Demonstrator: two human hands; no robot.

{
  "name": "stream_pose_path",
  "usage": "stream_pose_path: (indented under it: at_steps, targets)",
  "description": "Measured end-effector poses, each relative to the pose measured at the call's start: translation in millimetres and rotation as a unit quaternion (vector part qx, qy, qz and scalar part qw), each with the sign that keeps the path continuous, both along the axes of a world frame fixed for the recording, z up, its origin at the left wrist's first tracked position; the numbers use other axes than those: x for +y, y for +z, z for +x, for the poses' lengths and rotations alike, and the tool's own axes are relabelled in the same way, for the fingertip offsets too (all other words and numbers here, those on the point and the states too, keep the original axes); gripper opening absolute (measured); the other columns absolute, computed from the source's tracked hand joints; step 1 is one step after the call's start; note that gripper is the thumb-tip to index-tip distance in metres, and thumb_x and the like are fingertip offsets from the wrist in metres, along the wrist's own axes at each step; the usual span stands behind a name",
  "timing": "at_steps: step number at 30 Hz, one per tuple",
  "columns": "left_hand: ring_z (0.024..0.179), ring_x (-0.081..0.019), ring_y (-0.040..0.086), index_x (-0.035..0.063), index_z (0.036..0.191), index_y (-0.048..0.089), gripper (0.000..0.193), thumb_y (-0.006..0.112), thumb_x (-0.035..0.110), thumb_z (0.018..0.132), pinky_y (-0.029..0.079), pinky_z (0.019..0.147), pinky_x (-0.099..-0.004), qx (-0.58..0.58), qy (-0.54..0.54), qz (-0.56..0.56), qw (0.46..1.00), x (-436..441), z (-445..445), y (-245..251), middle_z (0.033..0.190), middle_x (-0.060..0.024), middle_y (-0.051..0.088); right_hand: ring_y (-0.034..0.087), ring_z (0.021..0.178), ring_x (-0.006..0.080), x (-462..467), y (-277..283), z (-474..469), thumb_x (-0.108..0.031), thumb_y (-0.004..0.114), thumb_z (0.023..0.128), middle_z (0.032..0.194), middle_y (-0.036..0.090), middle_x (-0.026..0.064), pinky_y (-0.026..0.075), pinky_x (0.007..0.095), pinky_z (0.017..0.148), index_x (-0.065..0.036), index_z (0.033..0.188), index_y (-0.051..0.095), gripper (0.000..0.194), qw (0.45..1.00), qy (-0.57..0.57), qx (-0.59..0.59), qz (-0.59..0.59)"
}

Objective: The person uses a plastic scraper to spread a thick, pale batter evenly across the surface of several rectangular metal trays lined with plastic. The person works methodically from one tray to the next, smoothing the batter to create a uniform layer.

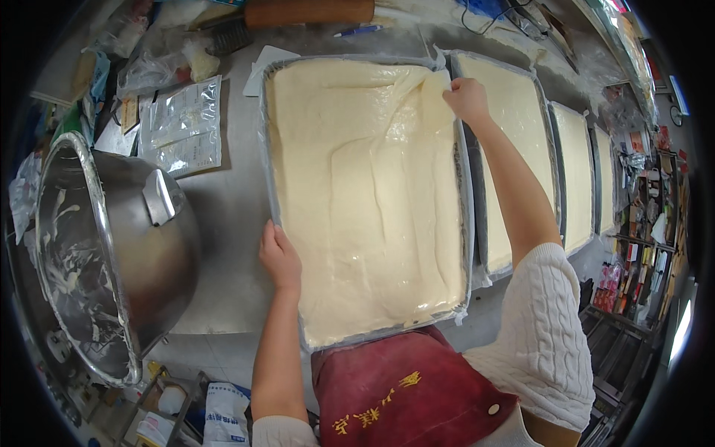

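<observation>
A large rectangular baking tray (pixel 269 184), lined with paper, lies lengthwise before me, filled with smooth, pale yellow batter (pixel 357 212). Ridges and folds mark the batter's surface, mostly towards the right and the far right corner. My left hand (pixel 281 256) grips the tray's left rim, its thumb upward along the edge. At the far right corner, my right hand (pixel 468 100) pinches what looks like a pale, flat scraper (pixel 439 98), which lies against the batter. Batter and the scraper are nearly the same colour, so its lower edge is hard to make out.
To the right stand more filled trays (pixel 511 139) in a row. A steel mixing bowl (pixel 162 262) smeared with batter lies tipped at left. Behind it are a silver packet (pixel 181 128) and plastic bags (pixel 153 70). A rolling pin (pixel 310 12) and a blue pen (pixel 357 32) lie at the back.
</observation>
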State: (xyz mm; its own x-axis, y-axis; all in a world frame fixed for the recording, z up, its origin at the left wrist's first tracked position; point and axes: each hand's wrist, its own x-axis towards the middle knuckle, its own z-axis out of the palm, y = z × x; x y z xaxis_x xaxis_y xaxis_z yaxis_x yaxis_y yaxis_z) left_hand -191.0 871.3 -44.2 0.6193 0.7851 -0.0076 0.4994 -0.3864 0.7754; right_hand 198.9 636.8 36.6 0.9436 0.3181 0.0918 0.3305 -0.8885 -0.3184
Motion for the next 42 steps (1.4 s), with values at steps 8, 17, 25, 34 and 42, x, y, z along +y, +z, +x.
stream_pose_path:
  at_steps: [8,17,25,34,42]
  targets:
    - [0.089,-0.0394,0.059,-0.0029,0.109,0.058,0.027,0.046,0.016,0.093,0.047,0.075,-0.0424,0.001,0.002,-0.001,1.000,0,3,8,0.099,-0.0234,0.062,0.062,0.068,0.0346,-10,6,0,-0.025,0.065,0.060,0.067,0.063,0.0183,0.049,0.0397,0.064,-0.004,0.064,0.064,0.021,0.993,-0.086,0.073,0.028]
    - [0.089,-0.0401,0.059,-0.0030,0.109,0.058,0.027,0.046,0.015,0.093,0.047,0.077,-0.0426,-0.009,-0.010,0.007,1.000,0,6,6,0.099,-0.0238,0.062,0.062,0.075,0.0364,59,-11,-8,-0.019,0.059,0.065,0.074,0.063,0.0190,0.049,0.0443,0.069,-0.005,0.070,0.064,0.015,0.998,0.040,-0.044,-0.032]
    - [0.090,-0.0393,0.059,-0.0026,0.109,0.057,0.027,0.046,0.016,0.093,0.047,0.077,-0.0423,0.004,-0.011,-0.001,1.000,1,4,8,0.099,-0.0231,0.062,0.058,0.066,0.0272,98,-2,-181,-0.012,0.056,0.072,0.068,0.056,0.0082,0.048,0.0395,0.056,-0.010,0.071,0.055,0.003,0.841,0.540,-0.044,-0.001]
    - [0.092,-0.0367,0.060,-0.0022,0.110,0.059,0.029,0.046,0.017,0.093,0.047,0.078,-0.0401,-0.009,0.000,-0.057,0.998,0,4,14,0.100,-0.0217,0.062,0.057,0.064,0.0223,126,-44,-134,-0.012,0.056,0.071,0.067,0.055,0.0035,0.045,0.0362,0.048,-0.011,0.069,0.054,0.003,0.902,0.408,-0.138,-0.039]
    - [0.094,-0.0362,0.060,-0.0030,0.110,0.060,0.031,0.046,0.020,0.093,0.047,0.081,-0.0385,-0.039,0.017,-0.079,0.996,1,3,5,0.102,-0.0226,0.063,0.056,0.069,0.0209,26,3,-314,-0.012,0.056,0.070,0.074,0.054,0.0050,0.047,0.0336,0.054,-0.010,0.075,0.056,0.005,0.768,0.639,0.009,0.033]
